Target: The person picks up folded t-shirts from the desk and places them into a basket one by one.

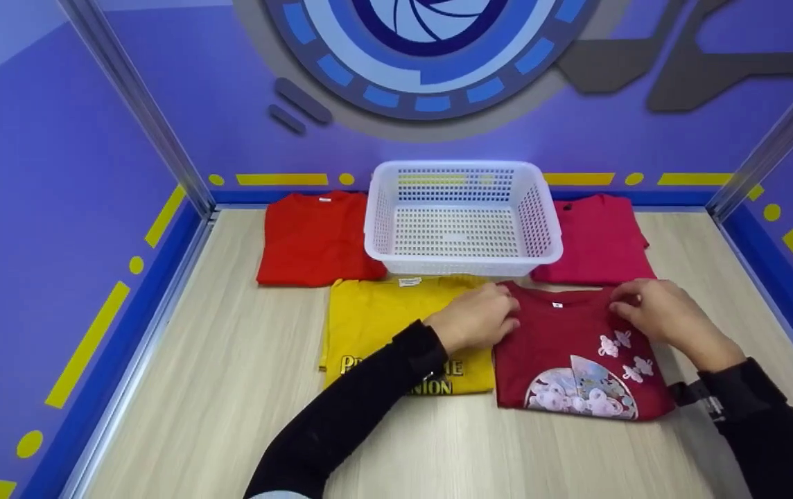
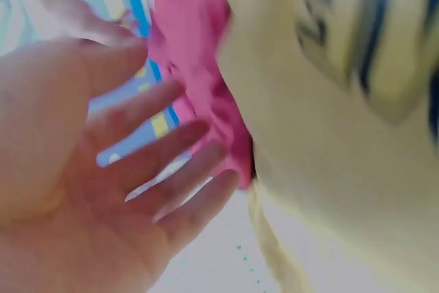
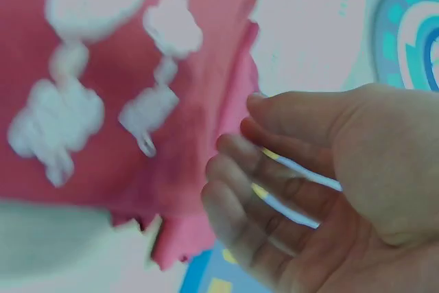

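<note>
A folded dark red T-shirt (image 1: 563, 353) with a rabbit print lies flat at the right front. At its upper left edge is my left hand (image 1: 477, 317), extending over the yellow T-shirt (image 1: 386, 326). In the left wrist view the fingers of this left hand (image 2: 103, 169) are fairly straight and spread along the dark red cloth's edge. My right hand (image 1: 667, 315) is at the shirt's upper right edge. Loosely bent, the fingers of this right hand (image 3: 295, 176) lie beside the cloth in the right wrist view, with no cloth visibly pinched.
A white perforated basket (image 1: 464, 267) stands at the back, with nothing inside. To its left lies a folded red shirt (image 1: 317, 239), to its right a folded pink shirt (image 1: 604, 239). Purple panels (image 1: 230, 138) wall the wooden table (image 1: 244, 374) at the back and sides.
</note>
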`<act>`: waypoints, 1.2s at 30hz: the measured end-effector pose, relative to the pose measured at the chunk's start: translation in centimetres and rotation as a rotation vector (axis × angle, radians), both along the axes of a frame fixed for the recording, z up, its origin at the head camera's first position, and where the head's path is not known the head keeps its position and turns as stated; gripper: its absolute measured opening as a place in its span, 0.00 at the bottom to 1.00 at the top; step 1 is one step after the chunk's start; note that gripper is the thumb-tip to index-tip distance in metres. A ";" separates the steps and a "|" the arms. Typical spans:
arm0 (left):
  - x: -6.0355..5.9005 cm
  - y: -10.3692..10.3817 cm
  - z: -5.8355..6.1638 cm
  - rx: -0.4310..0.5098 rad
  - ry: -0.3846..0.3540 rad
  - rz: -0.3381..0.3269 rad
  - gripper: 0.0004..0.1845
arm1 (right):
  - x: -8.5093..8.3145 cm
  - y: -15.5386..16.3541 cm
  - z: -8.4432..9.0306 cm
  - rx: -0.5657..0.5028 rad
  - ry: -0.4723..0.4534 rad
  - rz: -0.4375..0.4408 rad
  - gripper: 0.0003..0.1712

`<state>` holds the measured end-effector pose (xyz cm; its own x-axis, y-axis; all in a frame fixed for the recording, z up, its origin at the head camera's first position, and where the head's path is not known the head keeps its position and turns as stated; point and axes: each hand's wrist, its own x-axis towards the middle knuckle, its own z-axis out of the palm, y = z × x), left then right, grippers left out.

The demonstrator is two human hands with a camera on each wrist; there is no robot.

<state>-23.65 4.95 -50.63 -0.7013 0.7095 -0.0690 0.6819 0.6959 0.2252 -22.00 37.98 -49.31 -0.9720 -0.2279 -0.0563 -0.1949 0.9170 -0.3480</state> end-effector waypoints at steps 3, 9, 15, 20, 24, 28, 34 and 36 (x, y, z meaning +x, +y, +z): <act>-0.7 0.6 -0.1 -0.046 0.118 0.101 0.14 | -0.5 0.8 0.5 0.021 -0.048 -0.050 0.17; -1.3 2.3 -1.0 -0.155 0.173 0.208 0.10 | -1.9 1.6 -0.2 0.086 -0.143 -0.053 0.21; -1.8 3.5 -2.2 -0.140 0.224 0.227 0.11 | -2.6 1.6 -1.3 0.118 -0.179 -0.050 0.14; -2.0 4.1 -2.7 -0.124 0.258 0.222 0.11 | -2.9 1.3 -1.6 0.139 -0.174 -0.021 0.11; -2.2 4.4 -2.6 -0.149 0.252 0.245 0.10 | -3.4 1.3 -1.4 0.136 -0.228 -0.012 0.12; -2.6 4.6 -2.3 -0.158 0.202 0.257 0.10 | -3.9 1.5 -1.1 0.115 -0.296 -0.003 0.13; -4.8 4.8 -4.0 -0.061 0.088 0.305 0.06 | -4.3 1.8 -0.8 0.098 -0.297 -0.004 0.22; -5.3 4.6 -4.4 -0.031 0.052 0.321 0.10 | -4.3 1.8 -0.8 0.098 -0.275 -0.007 0.24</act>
